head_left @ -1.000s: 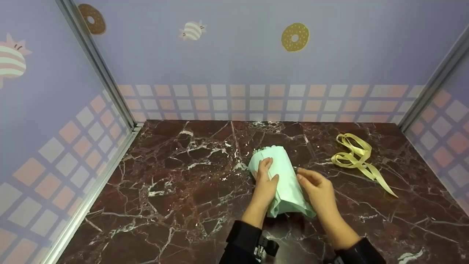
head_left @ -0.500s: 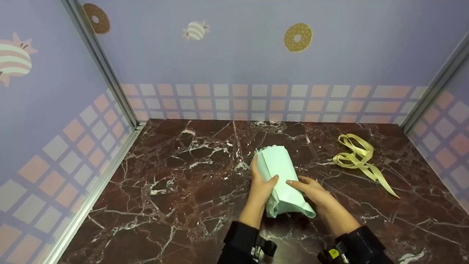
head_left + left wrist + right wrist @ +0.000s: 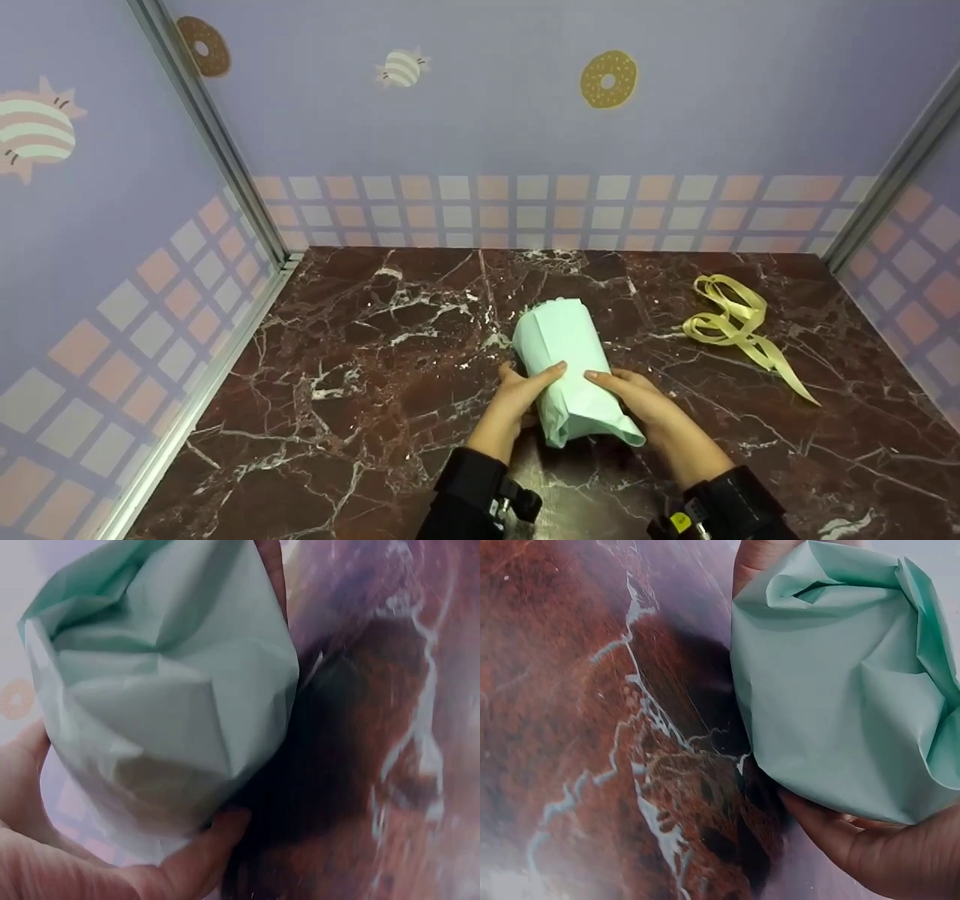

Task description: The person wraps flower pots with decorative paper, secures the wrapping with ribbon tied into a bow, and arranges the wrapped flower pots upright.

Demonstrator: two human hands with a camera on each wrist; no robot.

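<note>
A mint-green paper-wrapped bundle [image 3: 574, 352] lies at an angle on the marble-patterned table. Small pale bits peek out at its far end; what is inside is otherwise hidden. My left hand [image 3: 517, 391] holds its left side, thumb on top and fingers reaching under. On the other side my right hand [image 3: 641, 397] grips likewise, its thumb on top close to the left one. The near end's folded, creased paper [image 3: 172, 682] fills much of the left wrist view, and the right wrist view shows the same folds [image 3: 832, 675] between both hands.
A loosely looped yellow ribbon [image 3: 724, 322] lies on the table [image 3: 360, 450] to the right of the bundle. Small white crumbs are scattered left of it. Patterned panels [image 3: 480, 120] wall in the back and both sides.
My right hand has come from the bundle's right edge to hold it with the thumb on top. My left hand has slid nearer along the side. The ribbon stays put.
</note>
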